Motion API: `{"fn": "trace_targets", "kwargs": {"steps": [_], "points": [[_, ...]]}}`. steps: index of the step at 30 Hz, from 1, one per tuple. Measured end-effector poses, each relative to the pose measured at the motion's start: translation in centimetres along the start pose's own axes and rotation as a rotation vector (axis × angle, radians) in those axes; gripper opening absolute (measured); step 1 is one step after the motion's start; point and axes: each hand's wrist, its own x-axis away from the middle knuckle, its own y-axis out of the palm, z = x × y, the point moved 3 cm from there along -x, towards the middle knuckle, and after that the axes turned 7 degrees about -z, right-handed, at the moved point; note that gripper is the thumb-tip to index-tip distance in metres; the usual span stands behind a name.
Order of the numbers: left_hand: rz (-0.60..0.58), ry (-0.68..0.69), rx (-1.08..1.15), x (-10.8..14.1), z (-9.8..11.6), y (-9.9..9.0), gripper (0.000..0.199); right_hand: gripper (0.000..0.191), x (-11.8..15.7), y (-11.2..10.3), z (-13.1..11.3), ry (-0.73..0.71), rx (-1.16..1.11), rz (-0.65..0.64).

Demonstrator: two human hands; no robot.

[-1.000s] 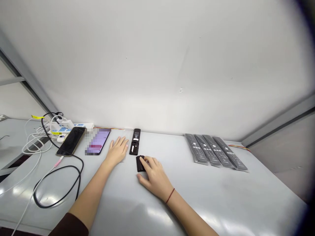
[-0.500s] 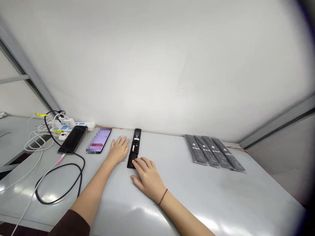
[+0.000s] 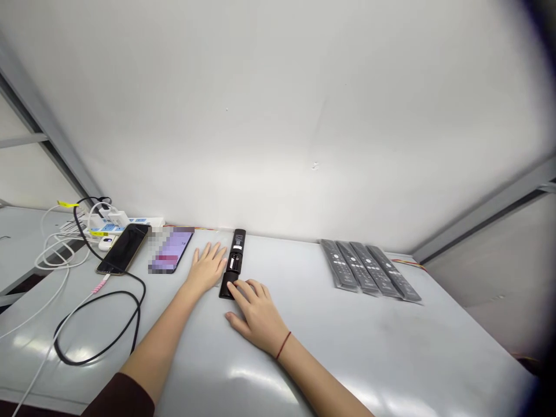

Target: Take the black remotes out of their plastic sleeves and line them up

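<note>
A black remote control [image 3: 236, 253] lies back side up on the grey table [image 3: 282, 272], its battery compartment uncovered. My right hand [image 3: 256, 315] rests at its near end, with the index fingertip touching the black casing and the other fingers spread. To the left of the remote, my left hand [image 3: 206, 268] lies flat with fingers apart, on or beside a clear plastic bag [image 3: 222, 236] that is partly hidden under it. Neither hand grips anything.
Several bagged remotes [image 3: 369, 269] lie in a row on the right. On the left are a dark phone [image 3: 124, 249], a phone with a lit screen [image 3: 174, 249], a power strip [image 3: 150, 222] with chargers, and a looped black cable [image 3: 139, 313]. A white wall stands behind.
The whole view has shifted slightly, so everything appears a little further left. Both hands keep nearly the same pose beside and on the remote.
</note>
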Motion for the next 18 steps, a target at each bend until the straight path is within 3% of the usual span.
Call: {"fn": "trace_targets", "kwargs": {"steps": [8, 11, 13, 17, 18], "points": [[0.012, -0.004, 0.014, -0.1, 0.0, 0.3, 0.048, 0.048, 0.0, -0.5, -0.1, -0.022, -0.062, 0.012], [0.025, 0.002, 0.028, 0.0, 0.0, 0.3, 0.047, 0.046, 0.2, -1.9, 2.3, 0.063, -0.041, 0.071], [0.034, -0.004, 0.047, -0.1, -0.1, 0.3, 0.047, 0.044, 1.0, -3.4, 5.6, 0.251, 0.018, 0.139], [0.073, -0.005, 0.101, -0.2, -0.1, 0.1, 0.046, 0.051, 4.8, -6.4, 12.9, 0.878, 0.244, 0.296], [0.097, -0.001, 0.112, -0.3, -0.1, -0.1, 0.046, 0.053, 5.6, -6.9, 14.1, 0.977, 0.29, 0.299]]}}
